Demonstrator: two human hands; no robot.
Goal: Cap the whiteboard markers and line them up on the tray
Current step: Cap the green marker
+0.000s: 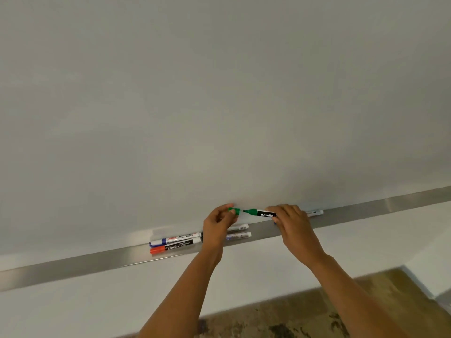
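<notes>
Whiteboard (219, 93) fills most of what I see, blank, w/ plain white wall under it and a strip of mottled brown floor (280, 318) at the bottom. The long metal tray (73, 267) runs along the board's lower edge, slanting up to the right. My two forearms reach up from below to the middle of it. My right hand (292, 223) is closed round the back end of a green camlin marker (262, 213), held above the tray approx level, black label facing me, bare green tip pointing left. My left hand (218, 222) pinches the green cap (234, 211) btwn thumb and fingertips, open end facing the tip; cap and tip are just apart, not yet joined. On the tray left of my left wrist lie two capped markers side by side, touching: a blue-capped one (175, 239) nearer the board, and a red-capped camlin one (174, 247) nearer the tray's front edge, caps to the left. Right of that wrist, partly hidden by it, two white markers (240, 231) lie parallel, one behind the other; can't tell their colours or whether capped. Past my right hand, the white end of another marker (314, 212) sticks out on the tray, rest hidden.
</notes>
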